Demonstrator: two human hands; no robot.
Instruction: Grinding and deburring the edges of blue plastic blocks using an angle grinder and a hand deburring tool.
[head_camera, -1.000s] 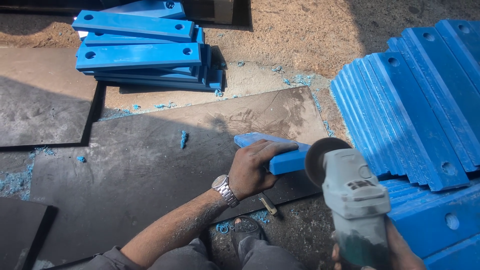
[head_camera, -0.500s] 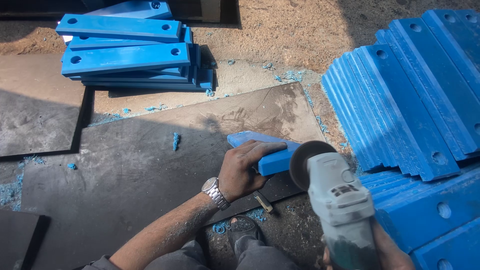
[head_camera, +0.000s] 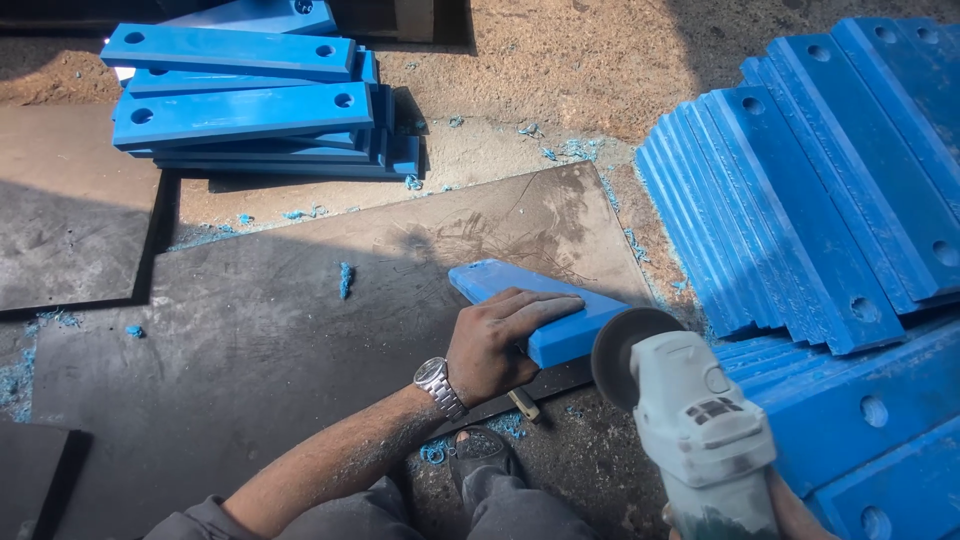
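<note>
Since the earlier frame the angle grinder (head_camera: 700, 440) has been swung slightly left and nearer the block end; the view has shifted a little, while the left hand's grip on the block is unchanged. Nearest the camera, the grinder's grey body is held by the right hand (head_camera: 790, 510), mostly out of view at the bottom edge; its fingers are hidden behind the tool, so how far they close cannot be told. The grinder's disc (head_camera: 625, 350) is set just against the near end of the blue plastic block (head_camera: 540, 310). The block is pinned flat by the left hand (head_camera: 495, 345), fingers (head_camera: 540, 305) spread over its top and thumb side curled at the edge; a wristwatch (head_camera: 440, 385) is worn on that wrist. The block lies on a dark steel plate (head_camera: 250, 330) on the ground, near the plate's right edge. Blue shavings (head_camera: 345, 278) are scattered on the plate. To the right, blue drilled bars (head_camera: 800, 200) are fanned in a row. Farthest away, a stack of blue bars (head_camera: 250, 100) sits on the dirt floor.
</note>
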